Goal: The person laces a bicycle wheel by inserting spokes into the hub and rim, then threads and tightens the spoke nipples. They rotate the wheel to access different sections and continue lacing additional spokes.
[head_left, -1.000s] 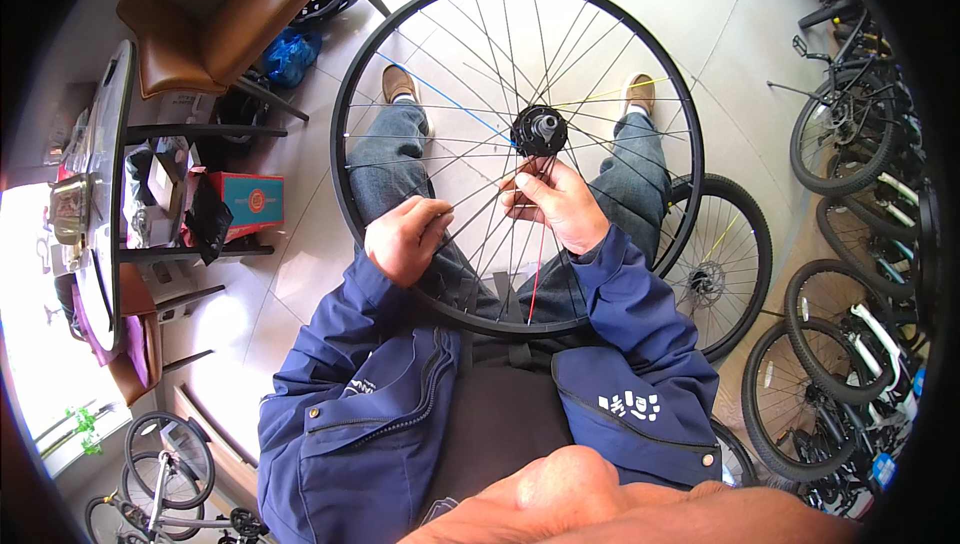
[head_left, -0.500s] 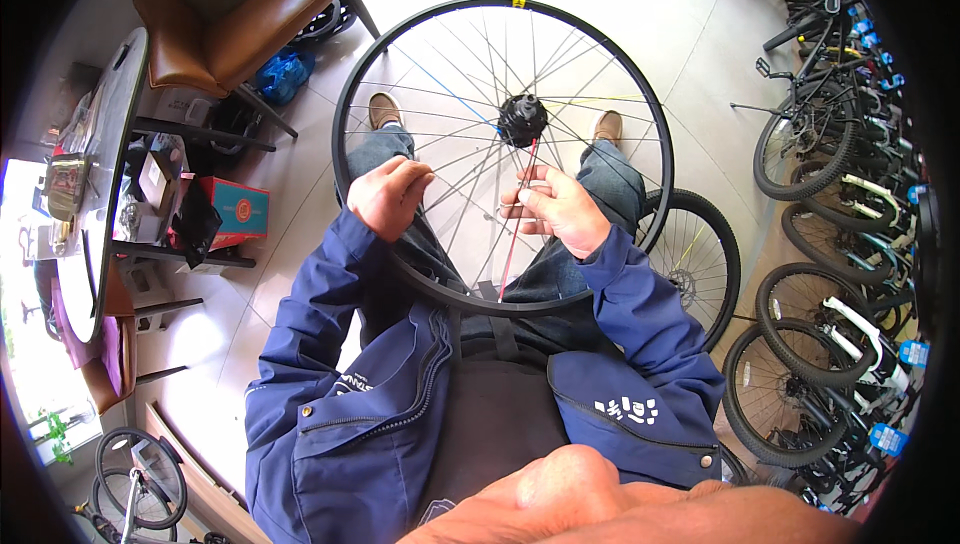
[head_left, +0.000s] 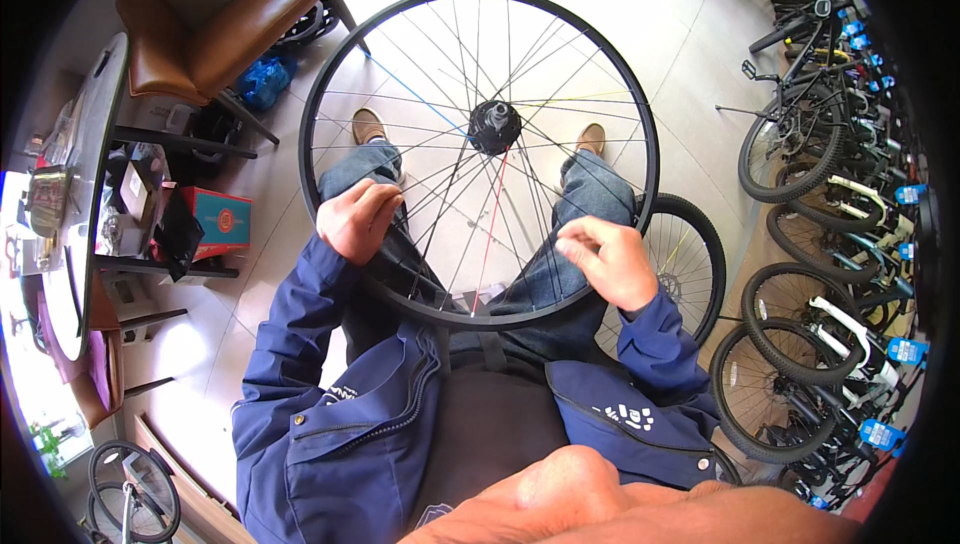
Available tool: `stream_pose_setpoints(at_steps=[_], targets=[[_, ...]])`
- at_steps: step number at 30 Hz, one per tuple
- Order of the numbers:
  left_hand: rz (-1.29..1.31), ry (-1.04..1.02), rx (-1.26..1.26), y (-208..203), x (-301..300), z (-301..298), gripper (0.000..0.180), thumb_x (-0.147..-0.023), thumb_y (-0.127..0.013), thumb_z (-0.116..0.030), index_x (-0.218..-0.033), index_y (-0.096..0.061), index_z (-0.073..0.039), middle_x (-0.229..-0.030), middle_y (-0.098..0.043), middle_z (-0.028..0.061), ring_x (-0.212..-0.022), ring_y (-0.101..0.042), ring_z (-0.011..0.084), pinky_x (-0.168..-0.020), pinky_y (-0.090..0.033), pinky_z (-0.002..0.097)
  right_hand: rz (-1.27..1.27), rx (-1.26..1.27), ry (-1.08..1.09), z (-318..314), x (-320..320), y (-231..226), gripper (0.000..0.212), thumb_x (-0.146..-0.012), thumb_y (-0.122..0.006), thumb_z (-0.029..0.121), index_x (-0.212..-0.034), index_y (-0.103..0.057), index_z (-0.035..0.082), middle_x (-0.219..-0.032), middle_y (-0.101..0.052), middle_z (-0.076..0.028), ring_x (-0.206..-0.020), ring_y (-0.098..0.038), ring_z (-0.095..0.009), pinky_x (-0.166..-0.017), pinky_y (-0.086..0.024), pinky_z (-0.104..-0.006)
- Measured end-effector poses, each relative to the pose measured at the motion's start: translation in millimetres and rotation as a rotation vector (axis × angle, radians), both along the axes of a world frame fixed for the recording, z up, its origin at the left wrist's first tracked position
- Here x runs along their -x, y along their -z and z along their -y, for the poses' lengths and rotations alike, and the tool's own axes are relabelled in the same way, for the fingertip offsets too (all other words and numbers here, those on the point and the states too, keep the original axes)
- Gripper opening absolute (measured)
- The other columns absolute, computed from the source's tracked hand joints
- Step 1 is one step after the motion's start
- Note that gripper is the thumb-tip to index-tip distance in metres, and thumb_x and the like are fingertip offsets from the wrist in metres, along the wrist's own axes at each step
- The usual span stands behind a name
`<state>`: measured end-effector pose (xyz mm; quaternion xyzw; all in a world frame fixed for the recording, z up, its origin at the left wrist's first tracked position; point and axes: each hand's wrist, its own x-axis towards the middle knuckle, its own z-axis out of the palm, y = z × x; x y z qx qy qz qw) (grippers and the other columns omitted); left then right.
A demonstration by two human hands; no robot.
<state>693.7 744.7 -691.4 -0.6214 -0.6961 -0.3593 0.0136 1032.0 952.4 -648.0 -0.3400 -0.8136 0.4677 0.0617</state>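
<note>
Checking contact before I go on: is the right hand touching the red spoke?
Apart. The head view shows the right hand to the right of the red spoke, with floor visible through the gap between them.

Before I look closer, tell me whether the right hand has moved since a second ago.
Yes: judged against the right shoe on the floor, the right hand has shifted rightward, away from the hub.

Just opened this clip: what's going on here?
A person in a blue jacket has a bicycle wheel over their legs, a red spoke running from its hub toward them. The left hand, fingers pinched, is at the wheel's left side; the right hand is near its lower right. I can't tell whether either holds anything.
</note>
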Motion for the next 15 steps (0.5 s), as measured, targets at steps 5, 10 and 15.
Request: stream_pose_setpoints(at_steps=[5,10,15], targets=[[0.003,0.001,0.003,-0.5,2.3,-0.5,0.008,-0.097,-0.079,-0.005,-0.105,-0.076,-0.005,-0.086,-0.072,0.0116,-0.072,-0.073,0.0324,-0.065,-0.058,0.0369,-0.085,0.157,0.08,-1.3,27.5,30.6,0.049,-0.099,-0.085,0.026,-0.133,-0.069,-0.006,-0.112,-0.081,-0.019,-0.096,-0.079,-0.02,-0.087,-0.062,-0.0334],[0.023,0.01,0.023,0.1,3.4,-0.7,0.009,-0.096,-0.079,-0.005,-0.105,-0.076,-0.005,-0.085,-0.072,0.0111,-0.071,-0.073,0.0312,-0.064,-0.058,0.0367,-0.055,0.43,0.058,2.2,51.5,50.6,0.034,-0.101,-0.081,0.01,-0.126,-0.065,-0.007,-0.094,-0.076,-0.008,-0.078,-0.073,-0.012,-0.072,-0.06,-0.0275],[0.007,0.019,0.025,-0.2,6.3,1.7,0.011,-0.094,-0.08,-0.004,-0.104,-0.076,-0.005,-0.083,-0.071,0.0108,-0.068,-0.072,0.0306,-0.061,-0.057,0.0368,-0.025,0.459,0.065,-23.8,37.9,33.9,0.022,-0.101,-0.081,0.014,-0.11,-0.073,-0.004,-0.088,-0.078,-0.005,-0.074,-0.072,-0.009,-0.063,-0.055,-0.0242]])
